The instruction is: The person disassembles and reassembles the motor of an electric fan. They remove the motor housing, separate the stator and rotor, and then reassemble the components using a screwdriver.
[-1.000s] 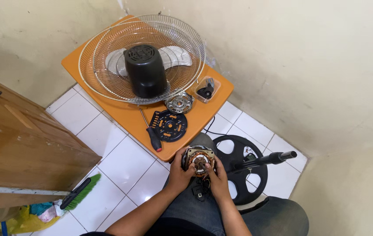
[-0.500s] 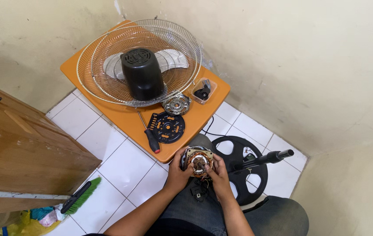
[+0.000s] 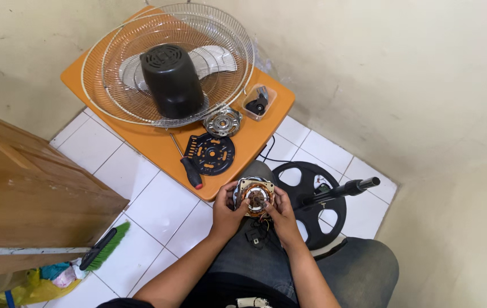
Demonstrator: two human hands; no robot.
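Left hand (image 3: 224, 210) – clamped on left rim of fan motor (image 3: 255, 197), held over lap off orange table's (image 3: 158, 145) near edge. Right hand (image 3: 282, 212) – clamped on right rim. Motor likely heavy, rigid; copper windings fragile – hold by metal casing.

The fan motor (image 3: 254, 197) is a small round unit with a silvery metal frame and reddish-brown copper windings showing around a dark centre. It is held up above the person's lap, just off the near edge of the orange worktop (image 3: 158, 145), with its open face turned upward toward the camera. The left hand (image 3: 224, 206) cups its left side and the right hand (image 3: 280, 210) its right side, the fingers of both touching the rim. Thin dark wires hang from the underside of the motor to a small black switch block (image 3: 253, 236) that dangles between the wrists.
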